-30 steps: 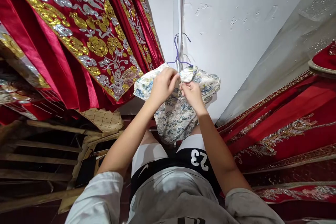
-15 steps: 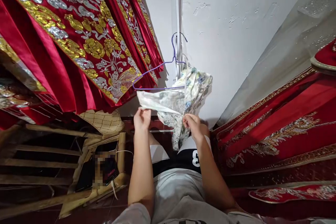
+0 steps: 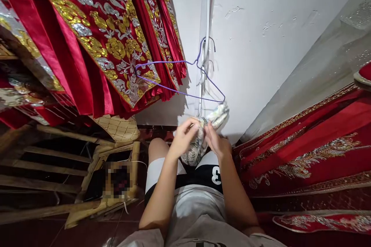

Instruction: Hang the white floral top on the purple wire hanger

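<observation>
A thin white garment point(image 3: 220, 115) with a blue and green floral print is bunched up between my hands, low in front of my lap. My left hand point(image 3: 184, 137) pinches the gathered cloth from the left. Close beside it, my right hand point(image 3: 216, 139) grips the same cloth, its fingertips slightly blurred. One end of the garment still reaches up to the right corner of a purple wire hanger point(image 3: 197, 61). The hanger hangs tilted, its right end lower, from a pale upright pole point(image 3: 206, 15). Folds and fingers hide the garment's exact kind.
Red embroidered robes point(image 3: 116, 46) hang at the left, behind the hanger's left end. More red beaded cloth point(image 3: 304, 154) lies along the right side. A wooden chair point(image 3: 95, 162) stands at lower left, with a white wall point(image 3: 261, 65) ahead.
The garment has slid off most of the hanger and is now bunched lower. My left hand has moved right, close to my right hand. The hanger has swung and tilted down to the right.
</observation>
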{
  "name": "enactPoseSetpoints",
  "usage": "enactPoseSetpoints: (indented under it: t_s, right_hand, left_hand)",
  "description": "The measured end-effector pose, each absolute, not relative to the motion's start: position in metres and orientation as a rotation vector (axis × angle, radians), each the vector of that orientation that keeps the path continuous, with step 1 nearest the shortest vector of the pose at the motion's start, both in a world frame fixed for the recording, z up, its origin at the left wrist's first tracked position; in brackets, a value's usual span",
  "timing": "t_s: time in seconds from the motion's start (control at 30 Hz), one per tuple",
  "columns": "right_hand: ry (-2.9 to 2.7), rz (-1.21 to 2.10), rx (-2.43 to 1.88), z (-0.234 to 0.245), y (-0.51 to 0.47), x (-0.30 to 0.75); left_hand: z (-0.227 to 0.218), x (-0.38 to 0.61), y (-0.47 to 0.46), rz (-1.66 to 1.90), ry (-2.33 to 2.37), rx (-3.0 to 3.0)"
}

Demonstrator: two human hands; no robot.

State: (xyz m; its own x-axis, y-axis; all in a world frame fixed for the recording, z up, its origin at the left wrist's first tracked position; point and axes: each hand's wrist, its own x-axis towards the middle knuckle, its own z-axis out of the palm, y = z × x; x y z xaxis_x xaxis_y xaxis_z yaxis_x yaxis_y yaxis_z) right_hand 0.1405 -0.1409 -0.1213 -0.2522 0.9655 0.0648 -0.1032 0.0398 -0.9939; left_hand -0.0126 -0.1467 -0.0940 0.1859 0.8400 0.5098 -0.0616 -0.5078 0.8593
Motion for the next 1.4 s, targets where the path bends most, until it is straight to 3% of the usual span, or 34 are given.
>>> enactPoseSetpoints:
  t_s: [0.17, 0.27, 0.4, 0.53, 0.77, 0.83, 0.93, 1.1, 1.4]
  right_hand:
    - [-1.395, 1.615, -0.833, -0.095, -0.132, 0.143]
    - [-1.581, 1.626, -0.852, -0.07, -0.122, 0.161]
    - [-1.702, 1.213, -0.892, -0.042, -0.091, 0.176]
    - [-1.628, 0.77, -0.889, -0.046, -0.041, 0.172]
    - [-1.685, 0.654, -1.092, -0.087, -0.013, 0.185]
    - [-1.74, 0.616, -1.054, -0.084, -0.026, 0.198]
    - [-1.773, 0.611, -1.054, -0.068, -0.05, 0.217]
    - [-1.777, 0.612, -1.1, -0.044, -0.078, 0.224]
    - [-1.696, 0.455, -1.058, -0.042, -0.086, 0.217]
  left_hand:
    - [-0.103, -0.011, -0.137, 1.43, 0.858, 1.938]
    - [-0.115, -0.027, -0.126, 1.197, 0.814, 1.957]
    - [-0.127, -0.049, -0.126, 0.797, 0.822, 1.997]
    - [-0.123, -0.072, -0.131, 0.429, 1.081, 2.183]
    - [-0.098, -0.114, -0.127, -0.422, 1.579, 2.325]
    - [-0.091, -0.127, -0.119, -0.37, 1.675, 2.346]
    - [-0.078, -0.144, -0.102, -0.01, 1.714, 2.484]
    - [-0.041, -0.141, -0.074, 0.688, 1.22, 2.613]
    - [0.0, -0.108, -0.039, 1.318, 0.966, 2.004]
